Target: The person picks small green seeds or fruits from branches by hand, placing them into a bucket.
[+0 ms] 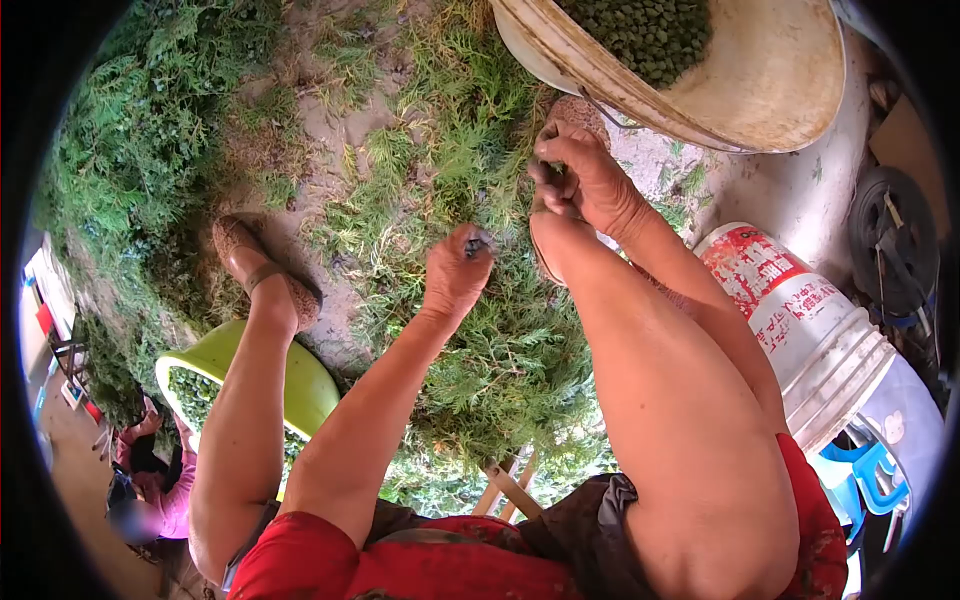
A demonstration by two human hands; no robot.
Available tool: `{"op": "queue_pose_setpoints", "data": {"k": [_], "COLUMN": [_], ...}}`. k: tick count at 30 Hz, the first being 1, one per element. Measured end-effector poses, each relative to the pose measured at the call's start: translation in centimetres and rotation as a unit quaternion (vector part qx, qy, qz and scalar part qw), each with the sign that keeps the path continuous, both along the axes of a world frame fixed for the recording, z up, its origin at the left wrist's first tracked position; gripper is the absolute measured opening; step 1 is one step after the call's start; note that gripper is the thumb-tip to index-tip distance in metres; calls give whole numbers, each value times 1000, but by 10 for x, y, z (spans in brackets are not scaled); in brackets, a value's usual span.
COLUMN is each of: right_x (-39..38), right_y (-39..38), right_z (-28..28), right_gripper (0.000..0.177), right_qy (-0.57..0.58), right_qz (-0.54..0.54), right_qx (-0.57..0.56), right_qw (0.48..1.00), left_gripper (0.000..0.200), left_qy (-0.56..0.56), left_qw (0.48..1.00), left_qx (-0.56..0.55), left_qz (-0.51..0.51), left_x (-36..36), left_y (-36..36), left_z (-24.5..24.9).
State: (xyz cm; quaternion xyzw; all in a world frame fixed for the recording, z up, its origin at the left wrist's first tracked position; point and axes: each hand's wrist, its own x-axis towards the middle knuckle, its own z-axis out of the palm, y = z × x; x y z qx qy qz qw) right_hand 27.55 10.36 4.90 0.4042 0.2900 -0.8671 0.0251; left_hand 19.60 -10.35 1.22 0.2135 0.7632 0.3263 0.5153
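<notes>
L hand (461, 268) curled, R hand (580, 182) half-curled over R shoe (582, 113); can't tell if either grips anything. Conifer sprigs (500, 345) on ground (330, 120) b/w 2 shoes: prob. light, springy, best held by woody stem. Sprigs uncountable; 1 white basin (785, 90) w/ green cones (640, 42), 1 lime tub (316, 393), 1 red-white bucket (775, 290).

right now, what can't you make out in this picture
All in the head view:
- Right hand: its curled fingers hide whether it holds anything.
- Left hand: the dark bit at its tip is too small to name.
- Tub: cut off by the top edge, with part of the green pieces inside.
- Bowl: partly hidden by the left leg.
- Person in pink: head blurred.
</notes>
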Motion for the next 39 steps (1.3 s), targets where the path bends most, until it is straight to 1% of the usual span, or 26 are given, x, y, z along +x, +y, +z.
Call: {"op": "queue_pose_setpoints", "data": {"k": [1,2,3,5,7,10,13,16,17,18,19,20,21,22,23,24,25,27,28,29,32,33,34,36,38,39], "right_x": [0,0,-2,-3,-1,5,3,1,1,0,0,0,0,-1,-1,-1,-1,6,7,7,6,7,7,-9,-20,-26], "right_y": [-1,-5,-7,-9,-6,0,-5,-6,-7,-7,-7,-4,0,1,2,3,4,5,7,7,2,0,-1,-3,1,3], "right_z": [-1,-4,-5,-4,-4,-9,-8,-7,-8,-5,-3,-2,-2,-2,-3,-5,-6,-8,-9,-7,0,-21,-41,-45,-34,-35], "right_gripper": [19,17,16,18,22,25,29,27,26,20,20,20,22,29,29,30,33,33,34,34,25,22,21,19,22,22], "right_qy": [1,18,36,32,62,92,101,113,127,133,132,130,129,115,113,71,30,25,23,27,-61,-46,-50,-17,-69,-66], "right_qz": [-1,-6,-11,-22,18,18,-14,-20,-25,-23,-24,-25,-25,-18,-20,-25,-30,-32,-33,-33,0,24,36,19,167,164], "right_qx": [1,8,15,14,-28,-76,-64,-43,-38,-17,-21,-5,13,38,39,61,83,96,111,117,227,367,504,645,766,768], "right_qw": [1000,1000,999,999,998,993,993,992,991,991,991,991,991,992,993,995,996,995,993,992,972,929,862,764,617,616], "left_gripper": [17,17,17,22,26,30,25,18,18,17,16,15,15,14,14,13,13,16,18,20,17,18,19,20,19,19], "left_qy": [1,-133,-263,-292,-409,-433,-424,-342,-341,-282,-222,-155,-158,-70,19,56,54,83,81,180,261,269,252,237,224,228], "left_qw": [1000,985,941,928,873,868,875,923,923,950,971,987,987,997,1000,998,998,995,995,979,954,953,957,961,967,966], "left_qx": [1,-10,-20,-13,-36,-42,-25,-60,-60,-63,-68,-17,-18,-1,16,14,14,-27,-30,-2,13,15,12,8,15,17], "left_qz": [-1,107,211,229,265,239,232,166,166,116,64,35,33,20,6,-8,-8,-46,-39,-95,-145,-139,-141,-142,-120,-118], "left_x": [0,1,1,1,-5,-9,-11,-10,-8,-4,1,7,12,17,21,24,28,37,43,51,58,59,59,60,59,60], "left_y": [-1,-6,-6,-9,-10,-16,-11,-12,-12,-8,-7,-7,-6,-6,-6,-3,-1,6,7,0,1,3,3,2,6,8], "left_z": [3,7,15,16,22,22,31,24,22,23,24,18,13,9,4,0,-2,-3,-7,-21,-22,-20,-23,-22,-17,-18]}}
